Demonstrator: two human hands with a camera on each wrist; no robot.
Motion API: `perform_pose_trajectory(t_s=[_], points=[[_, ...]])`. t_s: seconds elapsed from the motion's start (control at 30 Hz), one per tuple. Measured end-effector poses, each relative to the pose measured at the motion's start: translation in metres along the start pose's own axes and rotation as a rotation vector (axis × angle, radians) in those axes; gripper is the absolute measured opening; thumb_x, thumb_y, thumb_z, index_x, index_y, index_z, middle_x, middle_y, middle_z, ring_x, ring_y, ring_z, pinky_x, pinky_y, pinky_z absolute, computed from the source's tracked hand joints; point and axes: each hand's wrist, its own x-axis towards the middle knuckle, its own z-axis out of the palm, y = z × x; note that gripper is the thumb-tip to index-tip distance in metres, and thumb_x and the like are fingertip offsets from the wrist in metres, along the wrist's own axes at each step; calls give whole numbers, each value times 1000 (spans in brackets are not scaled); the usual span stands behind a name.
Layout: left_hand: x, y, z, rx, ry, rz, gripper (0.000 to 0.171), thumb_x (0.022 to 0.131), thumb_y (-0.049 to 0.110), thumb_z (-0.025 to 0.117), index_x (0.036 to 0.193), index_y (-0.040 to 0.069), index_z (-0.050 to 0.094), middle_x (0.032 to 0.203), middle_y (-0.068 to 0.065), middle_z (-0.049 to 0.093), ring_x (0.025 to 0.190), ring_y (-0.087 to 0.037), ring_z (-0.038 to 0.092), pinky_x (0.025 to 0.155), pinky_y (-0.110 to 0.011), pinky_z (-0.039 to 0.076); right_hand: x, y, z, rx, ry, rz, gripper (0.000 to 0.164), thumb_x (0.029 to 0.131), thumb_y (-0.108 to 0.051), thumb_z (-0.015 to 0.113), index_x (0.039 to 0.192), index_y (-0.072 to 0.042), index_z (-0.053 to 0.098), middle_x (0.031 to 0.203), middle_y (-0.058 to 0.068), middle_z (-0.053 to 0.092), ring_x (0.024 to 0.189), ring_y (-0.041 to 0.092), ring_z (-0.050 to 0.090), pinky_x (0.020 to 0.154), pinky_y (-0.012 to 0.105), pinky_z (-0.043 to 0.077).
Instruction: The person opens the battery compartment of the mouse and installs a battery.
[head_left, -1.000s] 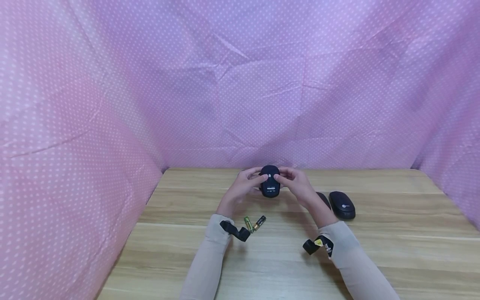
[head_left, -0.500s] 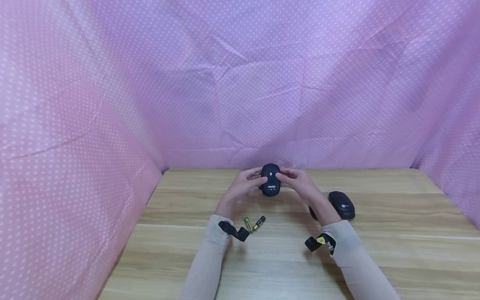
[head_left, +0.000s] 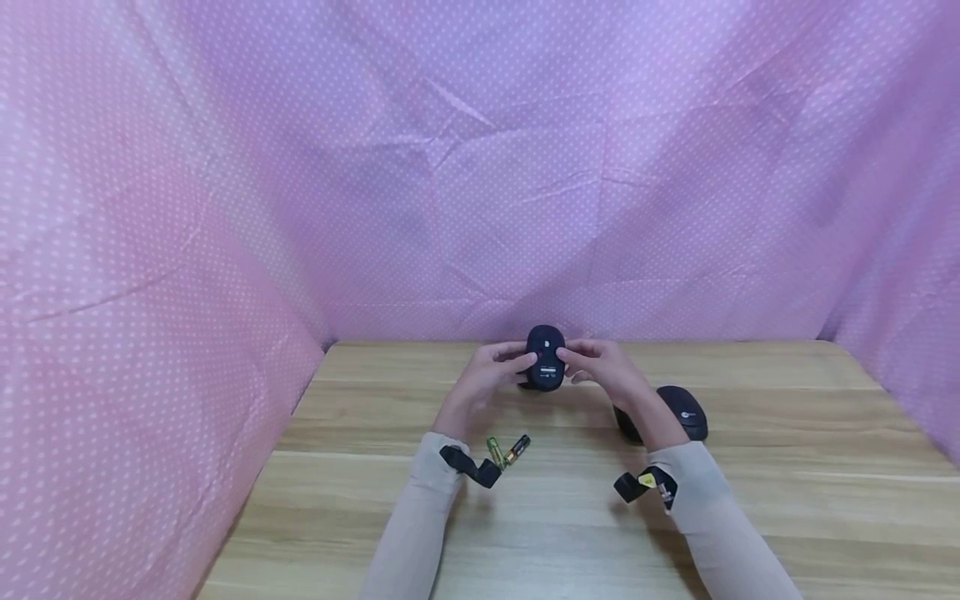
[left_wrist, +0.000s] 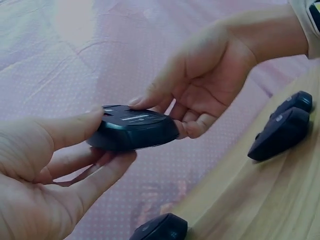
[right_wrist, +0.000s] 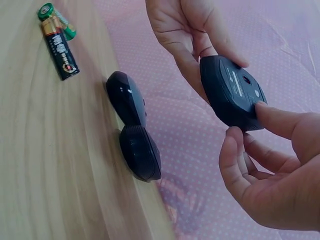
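A black computer mouse (head_left: 546, 358) is held up over the far part of the table, its underside with a label and sensor hole facing me. My left hand (head_left: 487, 375) pinches its left side, thumb on the underside and fingers beneath, as the left wrist view shows. On the opposite side my right hand (head_left: 603, 367) grips it between thumb and fingers. In the right wrist view the right thumb presses the underside edge of the mouse (right_wrist: 232, 92), while curled fingers touch its lower rim. No opened cover can be seen.
Two batteries, one green (head_left: 495, 451) and one black and copper (head_left: 517, 449), lie near the left wrist. A black mouse (head_left: 684, 413) stands right of the right forearm, another (head_left: 625, 423) partly under it. Another dark mouse (left_wrist: 161, 229) shows low in the left wrist view. Pink dotted cloth (head_left: 525, 208) hangs behind.
Both hands have moved the mouse slightly right and away from me. The right forearm has shifted right, covering more of the standing mouse. The batteries stay where they were.
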Motion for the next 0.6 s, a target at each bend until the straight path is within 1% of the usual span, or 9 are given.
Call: perform_pose_trajectory(t_s=[0.1, 0.13, 0.17, 0.27, 0.37, 0.47, 0.53, 0.6], points=[[1, -2, 3, 20, 36, 19, 38, 94, 13, 75, 128, -2, 68, 128, -19, 69, 103, -15, 71, 94, -36, 61, -1, 0, 0, 43, -7, -3, 47, 102, -22, 64, 135, 11, 57, 97, 2, 69, 85, 13, 65, 79, 27, 61], [1, -2, 4, 35, 48, 26, 37, 93, 14, 75, 126, -1, 70, 126, -18, 71, 99, -13, 70, 90, -35, 62, -2, 0, 0, 59, -11, -6, 46, 102, -20, 63, 135, 11, 56, 97, 2, 68, 84, 13, 65, 79, 28, 61], [1, -3, 5, 52, 64, 39, 35, 93, 14, 76, 124, 0, 71, 123, -16, 72, 95, -11, 70, 89, -37, 62, -2, 1, 0, 72, -14, -9, 46, 102, -19, 63, 135, 12, 54, 98, 3, 68, 83, 12, 65, 79, 28, 62], [2, -4, 7, 90, 108, 55, 32, 92, 17, 77, 121, 4, 75, 106, -8, 75, 83, -8, 66, 85, -45, 62, -3, 0, -1, 96, -26, -37, 46, 102, -14, 61, 139, 12, 50, 106, 10, 66, 81, 11, 66, 80, 28, 62], [2, -2, 10, 84, 130, 60, 33, 92, 16, 77, 123, 5, 74, 92, -2, 69, 76, -8, 65, 86, -52, 61, -4, -1, -3, 93, -31, -62, 47, 102, -12, 60, 141, 11, 47, 116, 19, 62, 84, 11, 68, 82, 26, 62], [1, 1, 12, 34, 108, 67, 35, 95, 9, 72, 129, 2, 69, 93, -4, 63, 76, -12, 70, 85, -42, 64, -5, -3, -4, 93, -35, -73, 48, 102, -9, 61, 143, 10, 45, 123, 25, 58, 89, 12, 71, 88, 27, 61], [0, 3, 13, 5, 82, 77, 38, 96, 6, 70, 133, 0, 66, 99, -8, 61, 85, -20, 74, 86, -34, 63, -6, -4, -5, 89, -35, -78, 48, 101, -7, 62, 142, 9, 44, 129, 28, 55, 94, 13, 71, 93, 30, 60], [-1, 5, 14, 10, 60, 88, 40, 97, 6, 69, 136, 1, 63, 105, -13, 60, 96, -32, 75, 89, -33, 62, -8, -6, -6, 69, -25, -78, 48, 99, -7, 64, 142, 6, 46, 134, 30, 54, 100, 15, 72, 99, 35, 58]])
